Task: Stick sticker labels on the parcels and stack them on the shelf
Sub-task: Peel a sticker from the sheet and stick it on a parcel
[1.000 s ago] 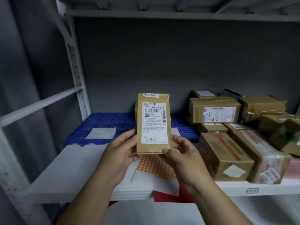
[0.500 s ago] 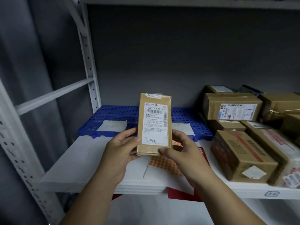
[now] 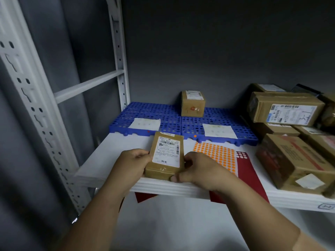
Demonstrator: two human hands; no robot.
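A slim brown parcel [image 3: 166,155] with a white shipping label lies flat near the front edge of the white shelf [image 3: 108,160]. My left hand [image 3: 132,163] grips its left side and my right hand [image 3: 196,168] grips its right side and near corner. Just right of the parcel lies a sheet of orange round stickers [image 3: 217,156], partly over a red sheet [image 3: 244,169]. A small brown box [image 3: 193,104] stands at the back on the blue perforated mat [image 3: 145,113].
Several taped brown boxes [image 3: 293,160] are piled on the right part of the shelf, one marked 3-1 [image 3: 285,109]. Two white paper pieces [image 3: 218,131] lie on the blue mat. White perforated uprights [image 3: 29,98] frame the left side.
Both hands have lowered the parcel from upright in the air to flat on the shelf's front edge. The view has tilted down, and the small box at the back now shows.
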